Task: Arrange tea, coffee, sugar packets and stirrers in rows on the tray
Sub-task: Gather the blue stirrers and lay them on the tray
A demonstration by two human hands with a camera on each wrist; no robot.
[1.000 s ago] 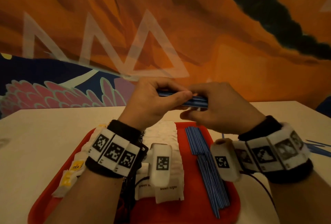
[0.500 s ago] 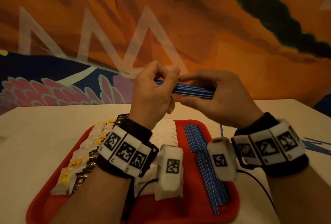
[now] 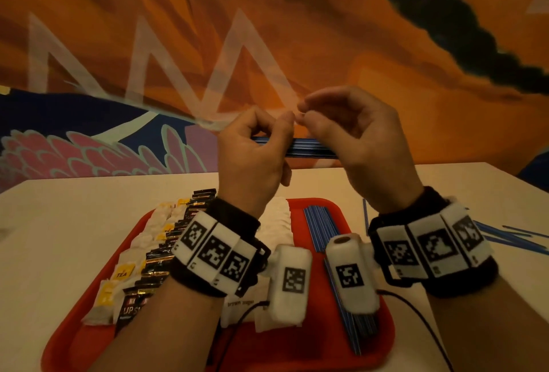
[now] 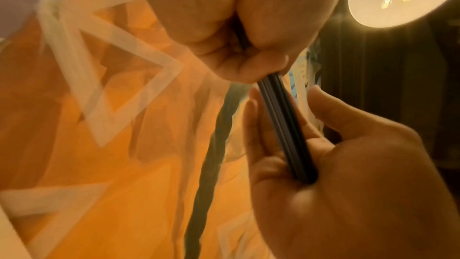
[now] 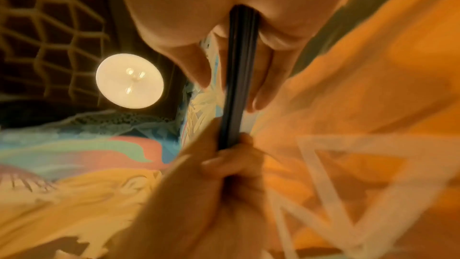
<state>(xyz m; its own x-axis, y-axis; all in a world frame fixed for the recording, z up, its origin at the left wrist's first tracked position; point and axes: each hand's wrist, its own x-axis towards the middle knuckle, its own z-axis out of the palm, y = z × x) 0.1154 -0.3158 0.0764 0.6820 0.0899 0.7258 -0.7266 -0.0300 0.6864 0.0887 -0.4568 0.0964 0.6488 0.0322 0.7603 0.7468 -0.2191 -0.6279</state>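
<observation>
I hold a bundle of stirrers point(image 3: 309, 150) up in the air between both hands, well above the tray point(image 3: 383, 339) and the surface point(image 3: 59, 238), with open room all round it below the mural wall point(image 3: 356, 29). My left hand point(image 3: 252, 160) has its fingers curled round one end, and my right hand point(image 3: 365, 145) has its lower fingers curled round the other end, while its thumb and forefinger meet loosely above, touching my left forefinger tip. The bundle lies level, its long axis running left to right across me; in the left wrist view it point(image 4: 283, 125) runs from my palm toward the other hand, and the right wrist view shows the same bundle point(image 5: 236, 86) clamped at both ends. Both ends are buried in my hands, so I cannot count the sticks. Down on the tray, tea bags point(image 3: 124, 270) sit in the leftmost row, dark coffee sachets point(image 3: 160, 258) just beside them, then white sugar packets point(image 3: 276, 223), then a row of stirrers point(image 3: 319, 229) lying lengthwise away from me near the right rim. My wrists and their cameras cover the near part of the sugar row and the middle of the tray's stirrers. A few loose stirrers point(image 3: 517, 241) lie on the surface right of the tray, partly cut off by the frame's edge and my right wristband. Both wrist views are blurred.
</observation>
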